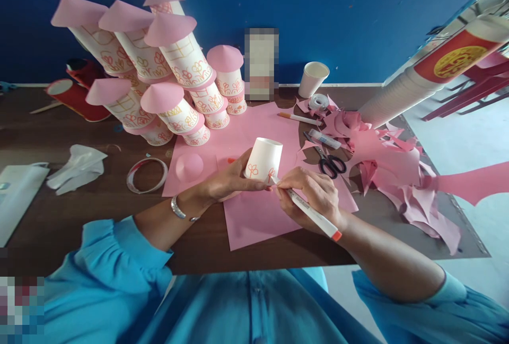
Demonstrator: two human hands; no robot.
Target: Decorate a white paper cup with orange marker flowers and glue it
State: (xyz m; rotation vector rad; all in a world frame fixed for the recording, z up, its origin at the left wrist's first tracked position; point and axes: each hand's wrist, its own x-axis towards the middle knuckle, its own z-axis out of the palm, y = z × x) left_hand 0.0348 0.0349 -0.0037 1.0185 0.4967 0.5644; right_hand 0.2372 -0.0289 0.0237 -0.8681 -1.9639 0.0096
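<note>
My left hand [230, 179] is wrapped round a white paper cup [265, 154], held upside down above the pink paper [254, 222]. Orange flower outlines are drawn low on the cup's side. In my right hand [310, 193] is a white marker [312, 212] with an orange end; its tip meets the cup beside the right-hand flower. Just left of my left hand lies a small pink paper cone [190, 167]. Black-handled scissors [332, 164] rest to the right, beyond my right hand.
Decorated cup towers [186, 63] with pink cone roofs stand at the back left. A tape roll [147, 175] and crumpled plastic [77, 169] lie left. Pink scraps [392, 161], a glue stick [325, 139], another marker [299, 118] and a tall cup stack [401, 92] fill the right.
</note>
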